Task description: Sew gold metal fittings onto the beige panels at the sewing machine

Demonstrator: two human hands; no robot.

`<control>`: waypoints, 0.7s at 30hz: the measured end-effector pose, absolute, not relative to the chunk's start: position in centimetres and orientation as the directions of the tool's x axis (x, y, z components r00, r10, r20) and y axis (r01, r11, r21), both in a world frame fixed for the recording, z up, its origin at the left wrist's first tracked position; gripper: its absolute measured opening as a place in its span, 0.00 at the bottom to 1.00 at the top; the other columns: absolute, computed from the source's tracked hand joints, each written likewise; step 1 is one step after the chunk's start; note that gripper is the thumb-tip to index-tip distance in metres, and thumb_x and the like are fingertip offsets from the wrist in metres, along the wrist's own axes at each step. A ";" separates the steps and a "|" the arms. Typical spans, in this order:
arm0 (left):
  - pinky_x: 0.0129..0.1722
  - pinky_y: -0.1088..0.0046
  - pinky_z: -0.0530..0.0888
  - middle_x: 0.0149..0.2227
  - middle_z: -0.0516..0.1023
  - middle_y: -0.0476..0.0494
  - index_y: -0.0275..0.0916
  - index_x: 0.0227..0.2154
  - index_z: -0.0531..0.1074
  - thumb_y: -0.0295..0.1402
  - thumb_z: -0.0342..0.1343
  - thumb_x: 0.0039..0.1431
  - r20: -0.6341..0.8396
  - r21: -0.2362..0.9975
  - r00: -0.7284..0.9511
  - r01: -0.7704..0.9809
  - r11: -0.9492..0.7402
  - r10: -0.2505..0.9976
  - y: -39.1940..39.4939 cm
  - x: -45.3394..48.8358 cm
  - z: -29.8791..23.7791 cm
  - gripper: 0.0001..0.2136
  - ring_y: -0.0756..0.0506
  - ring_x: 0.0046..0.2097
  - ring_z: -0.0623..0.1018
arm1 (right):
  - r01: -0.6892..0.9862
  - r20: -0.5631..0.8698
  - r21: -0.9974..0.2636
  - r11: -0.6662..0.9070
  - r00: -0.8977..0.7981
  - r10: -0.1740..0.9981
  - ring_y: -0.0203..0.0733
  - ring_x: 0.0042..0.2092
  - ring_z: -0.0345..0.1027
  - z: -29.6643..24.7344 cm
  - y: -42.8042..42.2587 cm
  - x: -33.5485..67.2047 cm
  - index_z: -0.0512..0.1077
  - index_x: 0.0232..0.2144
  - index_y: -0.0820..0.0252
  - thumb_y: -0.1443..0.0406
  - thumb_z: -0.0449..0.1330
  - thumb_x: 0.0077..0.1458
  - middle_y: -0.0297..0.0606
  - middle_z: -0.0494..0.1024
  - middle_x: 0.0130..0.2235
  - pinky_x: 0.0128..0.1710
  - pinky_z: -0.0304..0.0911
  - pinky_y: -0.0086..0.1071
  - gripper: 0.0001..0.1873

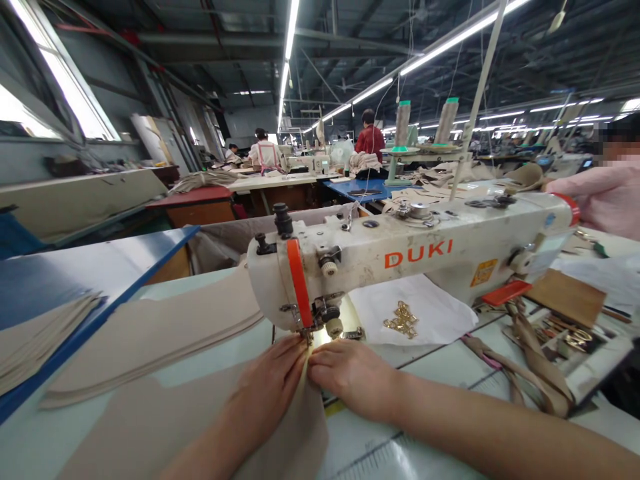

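A beige fabric piece (305, 413) runs up to the needle and presser foot of a white sewing machine (365, 247) with orange trim. My left hand (270, 380) lies on the fabric just left of the foot, fingers together and closed on it. From the right, my right hand (357, 373) grips the fabric's folded edge with bent fingers, close to the left fingertips. The fingertips of both hands are partly hidden around the seam. A small lamp lights the needle area.
Stacked beige panels (165, 333) lie left of the machine. Behind the needle, gold metal buckles (401, 320) rest on a white cloth (435, 313). At right sit a tool tray (570, 340) and fabric strips (535, 367). A co-worker's pink sleeve (600, 193) shows beyond the machine.
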State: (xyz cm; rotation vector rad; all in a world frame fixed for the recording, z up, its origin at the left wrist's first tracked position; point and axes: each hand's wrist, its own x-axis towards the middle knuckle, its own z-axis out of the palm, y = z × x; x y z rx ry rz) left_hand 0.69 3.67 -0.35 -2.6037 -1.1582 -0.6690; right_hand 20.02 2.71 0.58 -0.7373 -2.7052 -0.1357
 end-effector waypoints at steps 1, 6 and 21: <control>0.45 0.65 0.77 0.43 0.80 0.39 0.36 0.40 0.74 0.33 0.41 0.62 0.484 -0.010 0.589 0.743 -0.669 0.647 3.7 0.7 -0.4 0.16 0.43 0.45 0.78 | 0.506 0.345 0.005 0.863 -0.810 0.473 0.40 0.44 0.66 0.5 2.8 20.0 0.69 0.33 0.65 0.68 0.54 0.60 0.39 0.75 0.40 0.48 0.59 0.31 0.06; 0.46 0.64 0.76 0.43 0.79 0.38 0.36 0.42 0.73 0.34 0.40 0.63 0.461 0.042 0.571 0.751 -0.659 0.680 3.6 0.7 -0.4 0.17 0.43 0.45 0.78 | 0.500 0.339 -0.019 0.866 -0.812 0.476 0.40 0.44 0.66 0.5 2.6 20.1 0.70 0.33 0.65 0.68 0.54 0.60 0.40 0.75 0.40 0.49 0.60 0.31 0.06; 0.49 0.66 0.75 0.46 0.78 0.40 0.37 0.43 0.73 0.32 0.42 0.63 0.414 0.110 0.528 0.780 -0.617 0.741 1.5 0.3 -0.2 0.15 0.44 0.47 0.77 | 0.435 0.337 -0.039 0.900 -0.842 0.422 0.40 0.43 0.67 0.8 1.4 19.8 0.71 0.34 0.65 0.68 0.53 0.60 0.39 0.76 0.38 0.47 0.62 0.31 0.07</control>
